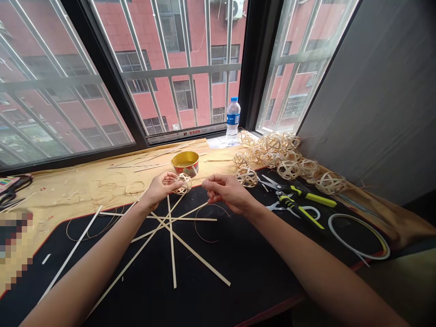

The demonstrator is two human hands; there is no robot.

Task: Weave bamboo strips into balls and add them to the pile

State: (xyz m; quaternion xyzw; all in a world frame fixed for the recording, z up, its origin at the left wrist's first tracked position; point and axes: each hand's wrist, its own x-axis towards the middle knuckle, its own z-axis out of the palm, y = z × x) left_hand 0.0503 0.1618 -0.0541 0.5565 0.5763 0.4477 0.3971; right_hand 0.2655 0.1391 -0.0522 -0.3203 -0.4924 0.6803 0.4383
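Left hand (159,190) pinches a woven bamboo ball (183,184), right hand (226,191) pinched close beside

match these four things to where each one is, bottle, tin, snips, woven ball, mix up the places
Things:
1. plastic water bottle
2. round tin
3. green-handled snips
4. small woven bamboo ball

Places:
A. held in the fingers of the left hand
B. lying on the black desk mat
C. standing beside the dark window frame
D. sitting on the tan sheet

Pairs: 1-C, 2-D, 3-B, 4-A
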